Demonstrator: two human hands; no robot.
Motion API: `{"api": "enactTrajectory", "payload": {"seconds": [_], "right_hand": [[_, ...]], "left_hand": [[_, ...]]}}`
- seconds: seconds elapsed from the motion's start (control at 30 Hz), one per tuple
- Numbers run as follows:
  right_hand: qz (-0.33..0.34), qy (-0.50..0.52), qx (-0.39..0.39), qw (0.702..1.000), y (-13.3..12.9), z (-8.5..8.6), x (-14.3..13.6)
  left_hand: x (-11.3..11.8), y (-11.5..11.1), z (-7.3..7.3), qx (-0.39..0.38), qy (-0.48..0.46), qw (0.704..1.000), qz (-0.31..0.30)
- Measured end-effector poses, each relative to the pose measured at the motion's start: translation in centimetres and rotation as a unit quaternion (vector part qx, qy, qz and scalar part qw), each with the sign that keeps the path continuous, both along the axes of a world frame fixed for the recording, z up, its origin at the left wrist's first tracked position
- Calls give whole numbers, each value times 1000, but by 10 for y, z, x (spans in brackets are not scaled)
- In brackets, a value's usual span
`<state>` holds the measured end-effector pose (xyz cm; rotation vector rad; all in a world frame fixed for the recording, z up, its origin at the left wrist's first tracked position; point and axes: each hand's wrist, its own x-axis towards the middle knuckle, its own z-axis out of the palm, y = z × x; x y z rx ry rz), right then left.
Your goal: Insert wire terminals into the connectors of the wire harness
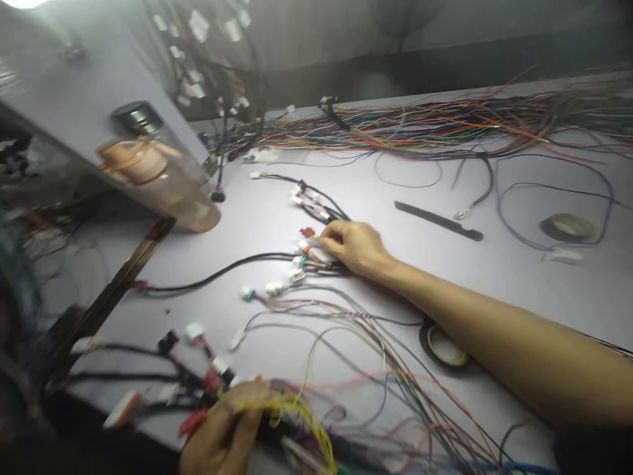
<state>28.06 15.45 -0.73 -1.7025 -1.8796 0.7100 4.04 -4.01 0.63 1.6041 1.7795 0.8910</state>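
My right hand (359, 249) is closed in a pinch near the middle of the table, on a thin wire just behind a small red connector (307, 232). Several white connectors (297, 274) on coloured wires lie just below its fingers, and black-sleeved cables (326, 198) run past its far side. At the bottom, my left hand (222, 432) is closed around a wire bundle. Yellow wires (297, 404) loop over its fingers. White, black and red connectors (212, 369) on dark sleeved leads stick out beyond that hand, somewhat blurred.
A capped drink bottle (168, 185) stands at the left by a white panel. A long pile of coloured wires (420, 132) lines the back. Tape rolls (448, 346) (568, 227) and a dark flat strip (438, 221) lie to the right. Loose wires (405, 376) cross the front.
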Motion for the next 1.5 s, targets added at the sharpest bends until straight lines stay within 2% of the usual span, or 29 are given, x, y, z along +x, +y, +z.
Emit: {"api": "enactTrajectory", "payload": {"seconds": [0.07, 0.1, 0.13, 0.23, 0.33, 0.43, 0.5, 0.6, 0.73, 0.83, 0.93, 1.03, 1.17, 1.5], "right_hand": [[-10, -10, -5, 1000, -1, 1, 2], [-7, -23, -7, 1000, -1, 2, 3], [4, -37, -9, 999, -2, 5, 3], [45, -54, 28, 997, -14, 25, 5], [51, -28, 90, 994, -53, 53, -1], [108, 47, 106, 987, -112, 70, -22], [134, 63, 85, 985, -152, 69, -41], [145, 88, 86, 982, -199, 54, -65], [147, 78, 187, 968, -232, 25, -83], [171, 39, 248, 953, -242, 11, -88], [183, 26, 279, 942, -244, 7, -90], [188, 28, 280, 941, -245, 4, -91], [192, 31, 272, 943, -247, 1, -91], [163, 38, 274, 947, -245, -1, -91]], "left_hand": [[-1, -2, -5, 1, -21, 1000, 4], [-3, -3, -7, 3, -63, 997, -49], [-5, -3, -9, 5, -102, 992, -73], [-9, -2, -13, 39, -166, 984, -50], [-6, 0, -15, 42, -232, 971, -37], [-3, 1, -15, 32, -315, 948, -35], [-4, -1, -12, 28, -347, 936, -49], [-14, -12, -2, 28, -335, 939, -79], [-35, -37, 10, -25, -340, 937, -75], [-47, -51, 12, -94, -422, 901, -10], [-51, -56, 9, -135, -466, 874, 32], [-51, -56, 5, -150, -478, 865, 36], [-52, -54, 3, -148, -473, 868, 37], [-62, -51, 4, -169, -507, 845, -17]]}}
